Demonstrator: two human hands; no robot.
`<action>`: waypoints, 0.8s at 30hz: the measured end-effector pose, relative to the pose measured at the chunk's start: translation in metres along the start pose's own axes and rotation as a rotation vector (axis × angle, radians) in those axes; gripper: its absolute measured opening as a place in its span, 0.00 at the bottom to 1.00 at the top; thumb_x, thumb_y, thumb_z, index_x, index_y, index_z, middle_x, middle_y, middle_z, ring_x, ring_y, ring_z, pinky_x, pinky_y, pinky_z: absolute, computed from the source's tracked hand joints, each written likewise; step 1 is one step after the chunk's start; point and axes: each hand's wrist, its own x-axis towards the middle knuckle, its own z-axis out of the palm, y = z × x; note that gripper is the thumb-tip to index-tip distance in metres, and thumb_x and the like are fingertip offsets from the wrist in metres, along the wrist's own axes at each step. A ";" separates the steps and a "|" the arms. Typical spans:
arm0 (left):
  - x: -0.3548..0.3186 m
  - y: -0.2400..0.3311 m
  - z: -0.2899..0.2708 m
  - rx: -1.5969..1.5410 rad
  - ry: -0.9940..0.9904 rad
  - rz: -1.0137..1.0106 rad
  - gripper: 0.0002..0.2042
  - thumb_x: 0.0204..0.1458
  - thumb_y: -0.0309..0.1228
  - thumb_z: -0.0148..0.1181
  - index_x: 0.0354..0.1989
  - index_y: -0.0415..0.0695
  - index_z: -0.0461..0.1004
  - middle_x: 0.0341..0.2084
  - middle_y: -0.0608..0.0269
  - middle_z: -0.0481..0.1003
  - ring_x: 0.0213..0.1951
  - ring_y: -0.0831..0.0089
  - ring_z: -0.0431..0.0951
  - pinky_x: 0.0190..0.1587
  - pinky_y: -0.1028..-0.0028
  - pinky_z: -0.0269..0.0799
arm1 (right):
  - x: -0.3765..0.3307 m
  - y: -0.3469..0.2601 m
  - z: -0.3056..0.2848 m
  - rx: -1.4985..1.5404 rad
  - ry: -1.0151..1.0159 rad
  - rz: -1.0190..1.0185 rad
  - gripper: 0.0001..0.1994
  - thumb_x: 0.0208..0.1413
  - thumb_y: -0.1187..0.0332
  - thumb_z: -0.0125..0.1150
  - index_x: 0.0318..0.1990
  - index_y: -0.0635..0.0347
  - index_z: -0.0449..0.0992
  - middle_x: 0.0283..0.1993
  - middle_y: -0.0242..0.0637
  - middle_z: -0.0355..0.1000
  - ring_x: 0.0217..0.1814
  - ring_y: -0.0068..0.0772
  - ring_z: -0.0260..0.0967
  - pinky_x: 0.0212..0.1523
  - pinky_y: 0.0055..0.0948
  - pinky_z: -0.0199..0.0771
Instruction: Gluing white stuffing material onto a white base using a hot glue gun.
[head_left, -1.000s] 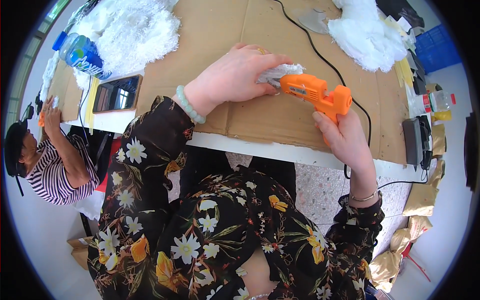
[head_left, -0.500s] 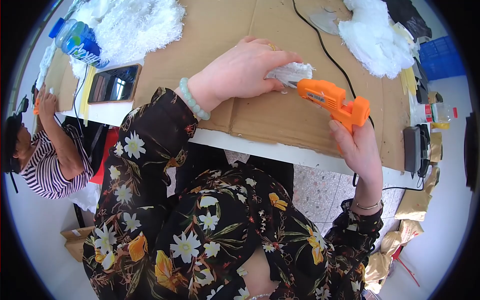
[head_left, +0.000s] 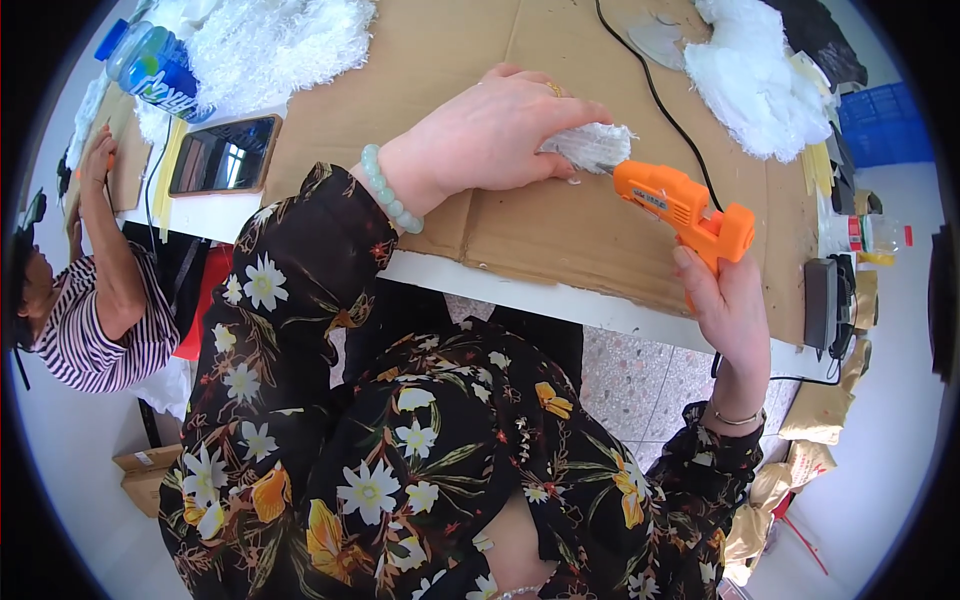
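My left hand [head_left: 495,130] presses down on a small white fluffy piece [head_left: 590,147] lying on the brown cardboard sheet [head_left: 560,225] that covers the table. My right hand [head_left: 728,305] grips the handle of an orange hot glue gun [head_left: 680,205]. The gun's nozzle points left and touches the near edge of the white piece. A black cord [head_left: 660,100] runs from the gun area up across the cardboard. My left wrist wears a pale green bead bracelet [head_left: 390,190].
A pile of white fluffy material [head_left: 270,45] lies at the back left, another pile [head_left: 750,80] at the back right. A plastic bottle [head_left: 150,65] and a phone [head_left: 222,155] sit at left. Another person in a striped top [head_left: 95,320] works at the far left.
The view has shifted slightly. The glue gun has stayed at the white piece, and my left hand keeps pressing it down in the same spot on the cardboard.
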 end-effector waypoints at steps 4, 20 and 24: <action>-0.001 0.001 0.000 0.007 -0.003 0.000 0.26 0.46 0.31 0.67 0.57 0.50 0.71 0.43 0.58 0.78 0.49 0.61 0.74 0.60 0.62 0.62 | 0.002 -0.002 -0.003 -0.038 -0.082 0.035 0.13 0.59 0.67 0.56 0.46 0.67 0.70 0.30 0.36 0.68 0.30 0.29 0.65 0.33 0.28 0.67; -0.001 -0.001 0.000 -0.025 -0.003 -0.013 0.27 0.47 0.32 0.67 0.58 0.50 0.71 0.44 0.58 0.77 0.49 0.59 0.74 0.57 0.62 0.65 | 0.026 -0.008 0.005 -0.138 -0.150 -0.039 0.13 0.61 0.66 0.55 0.48 0.66 0.70 0.28 0.29 0.67 0.25 0.18 0.60 0.27 0.22 0.62; 0.000 -0.002 -0.001 -0.044 -0.010 -0.025 0.29 0.46 0.32 0.67 0.61 0.52 0.68 0.44 0.61 0.78 0.49 0.60 0.74 0.57 0.62 0.65 | 0.025 -0.006 0.005 -0.024 -0.142 0.030 0.13 0.61 0.67 0.55 0.48 0.66 0.70 0.29 0.30 0.67 0.28 0.20 0.62 0.31 0.23 0.64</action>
